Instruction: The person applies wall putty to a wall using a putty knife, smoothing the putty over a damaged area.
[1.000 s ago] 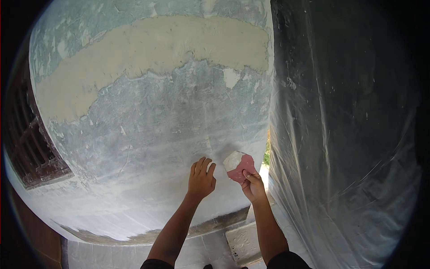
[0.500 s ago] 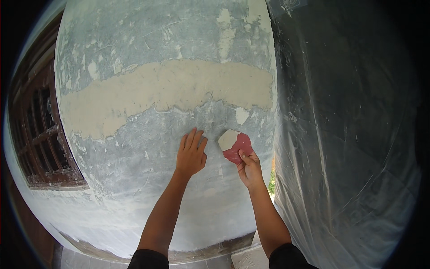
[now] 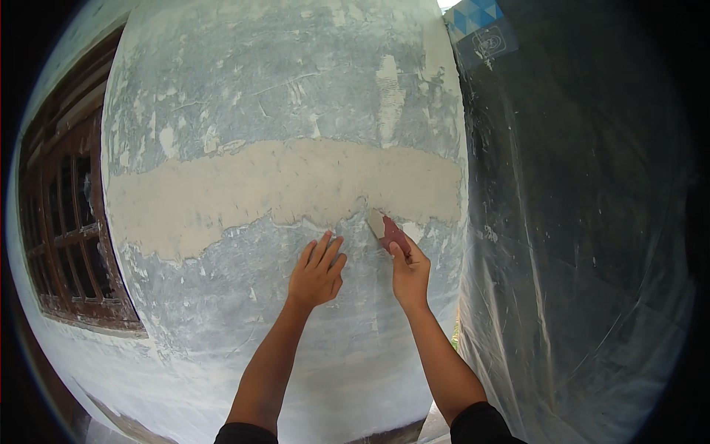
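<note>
A flat red scraper (image 3: 395, 235) with pale putty on its upper part is pinched between the thumb and fingers of my right hand (image 3: 411, 272). Seen tilted nearly edge-on, its tip meets the lower border of a beige putty band (image 3: 288, 181) that crosses the wall. My left hand (image 3: 316, 274) is on or close to the grey wall (image 3: 222, 296) just below that band, fingers extended and holding nothing. Whether the left palm presses the wall is hidden.
To the left, a dark brown wooden window frame (image 3: 111, 214) with a grille is set beside the wall. A clear plastic sheet (image 3: 518, 311) hangs in folds on the right, under a blue and white patterned piece (image 3: 473, 15) at the top.
The scraper has turned from showing its broad face to nearly edge-on, and its tip has come up to the putty band's lower border. The view has tilted upward.
</note>
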`<state>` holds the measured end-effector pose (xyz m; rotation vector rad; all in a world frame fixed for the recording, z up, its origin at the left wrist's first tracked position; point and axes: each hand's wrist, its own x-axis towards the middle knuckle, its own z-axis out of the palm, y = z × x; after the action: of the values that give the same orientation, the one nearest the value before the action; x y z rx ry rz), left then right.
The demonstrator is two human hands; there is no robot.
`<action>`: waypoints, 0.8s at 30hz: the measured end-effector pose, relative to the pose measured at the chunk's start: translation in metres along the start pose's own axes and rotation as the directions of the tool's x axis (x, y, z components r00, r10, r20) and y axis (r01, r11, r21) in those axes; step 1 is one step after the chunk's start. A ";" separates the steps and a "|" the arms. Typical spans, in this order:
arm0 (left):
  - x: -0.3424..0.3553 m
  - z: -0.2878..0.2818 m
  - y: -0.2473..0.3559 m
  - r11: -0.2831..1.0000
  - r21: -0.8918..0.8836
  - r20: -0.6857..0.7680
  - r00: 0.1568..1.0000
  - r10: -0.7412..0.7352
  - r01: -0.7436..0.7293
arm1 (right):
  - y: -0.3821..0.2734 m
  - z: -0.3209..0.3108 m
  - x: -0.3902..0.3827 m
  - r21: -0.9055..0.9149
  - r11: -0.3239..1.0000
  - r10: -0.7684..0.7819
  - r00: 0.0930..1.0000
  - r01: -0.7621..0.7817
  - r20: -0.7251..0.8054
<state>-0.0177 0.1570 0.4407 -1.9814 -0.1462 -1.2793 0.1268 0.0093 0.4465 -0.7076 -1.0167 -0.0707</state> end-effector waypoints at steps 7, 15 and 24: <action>-0.002 -0.001 0.005 1.000 0.012 -0.088 0.996 0.011 -0.010 | 0.014 0.024 0.006 -0.489 0.667 -0.563 0.810 0.562 0.164; -0.005 -0.002 0.005 1.000 0.015 -0.142 0.990 0.000 0.002 | 0.034 0.044 0.000 -0.678 0.390 -0.677 0.694 0.622 0.247; -0.009 0.007 0.003 0.998 -0.056 -0.231 0.973 -0.015 0.002 | 0.065 0.052 -0.001 -0.767 0.271 -0.656 0.695 0.582 0.295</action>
<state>-0.0159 0.1620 0.4302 -1.8617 -0.0050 -1.5231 0.1113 0.0886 0.4296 -1.0958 -1.1129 -1.3922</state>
